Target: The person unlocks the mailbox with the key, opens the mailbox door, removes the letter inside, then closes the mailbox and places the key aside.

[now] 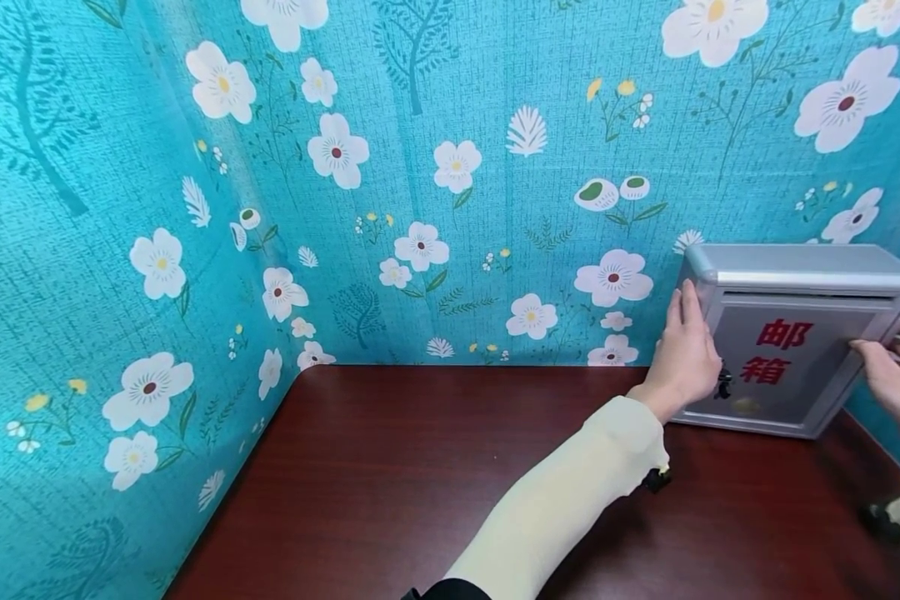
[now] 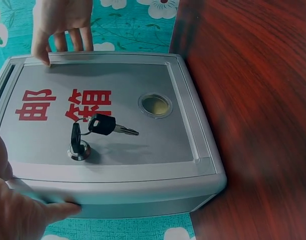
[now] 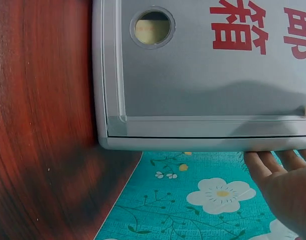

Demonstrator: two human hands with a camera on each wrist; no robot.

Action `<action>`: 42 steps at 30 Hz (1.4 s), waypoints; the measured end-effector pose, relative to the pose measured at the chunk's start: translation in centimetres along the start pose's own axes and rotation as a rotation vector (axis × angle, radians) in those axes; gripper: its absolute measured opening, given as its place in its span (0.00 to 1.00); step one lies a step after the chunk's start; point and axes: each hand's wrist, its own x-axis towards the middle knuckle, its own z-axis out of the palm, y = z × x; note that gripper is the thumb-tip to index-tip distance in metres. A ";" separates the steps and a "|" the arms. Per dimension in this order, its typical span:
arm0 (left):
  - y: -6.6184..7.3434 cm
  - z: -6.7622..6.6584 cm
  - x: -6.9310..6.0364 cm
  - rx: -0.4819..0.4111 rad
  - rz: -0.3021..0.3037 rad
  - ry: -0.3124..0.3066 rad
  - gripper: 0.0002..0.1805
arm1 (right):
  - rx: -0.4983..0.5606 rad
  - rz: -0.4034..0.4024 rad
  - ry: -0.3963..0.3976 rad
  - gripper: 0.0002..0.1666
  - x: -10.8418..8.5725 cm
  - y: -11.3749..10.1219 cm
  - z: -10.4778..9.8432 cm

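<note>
A silver-grey metal box (image 1: 810, 400) with red characters on its front stands upright on the dark red table at the right. The left hand (image 1: 682, 354) lies along the box's left side, its fingers on the side panel. On the other side, the right hand (image 1: 896, 375) holds the right edge, thumb on the front and fingers (image 3: 273, 161) at the side. A black-headed key (image 2: 102, 124) hangs from a ring at the lock (image 2: 79, 151), where a second black key sits. Something yellowish shows through the round window (image 2: 156, 105).
The dark red table (image 1: 390, 467) meets a turquoise flowered covering (image 1: 420, 208) behind and at the left. A slot (image 1: 810, 293) runs along the top of the box's front.
</note>
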 end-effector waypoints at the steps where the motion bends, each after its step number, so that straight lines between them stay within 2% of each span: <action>1: -0.1 0.0 0.0 -0.006 -0.002 0.001 0.41 | -0.007 0.003 0.002 0.19 -0.1 0.0 0.1; 4: -0.3 -0.2 -0.2 -0.017 -0.003 0.002 0.40 | -0.035 0.011 -0.008 0.20 -0.6 -0.2 0.3; 10: -0.9 -0.7 -0.3 -0.015 0.011 0.010 0.38 | -0.109 0.026 -0.046 0.37 -1.5 -0.9 0.8; 18: -1.3 -1.5 -0.7 -0.028 0.008 0.001 0.37 | -0.149 0.017 -0.064 0.39 -2.0 -1.2 0.8; 28: -2.3 -2.4 -0.9 -0.037 0.012 0.019 0.36 | -0.254 -0.065 -0.096 0.39 -2.5 -1.8 1.2; 36: -2.9 -3.4 -1.4 -0.062 0.019 0.019 0.35 | -0.231 -0.092 -0.127 0.40 -3.1 -1.9 1.8; 42: -3.7 -4.1 -1.5 -0.093 0.030 0.042 0.35 | -0.189 -0.091 -0.170 0.42 -3.7 -2.4 2.4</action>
